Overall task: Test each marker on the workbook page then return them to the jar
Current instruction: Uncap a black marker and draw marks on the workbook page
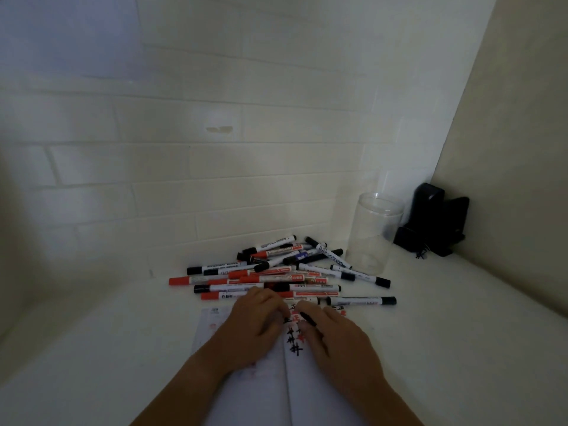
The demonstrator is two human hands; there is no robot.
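On the desk (461, 318), the workbook (239, 392) lies at six o'clock and the empty jar (373, 238) at two. The marker pile (276, 275) could roll if nudged. The right hand (341, 339) pinches a black marker (309, 318); the left hand (255, 321) apparently pulls its cap, and ink may smear.

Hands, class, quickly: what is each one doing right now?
Left hand: fingers curled at the workbook; any grip cannot be told.
Right hand: pinching a black marker.
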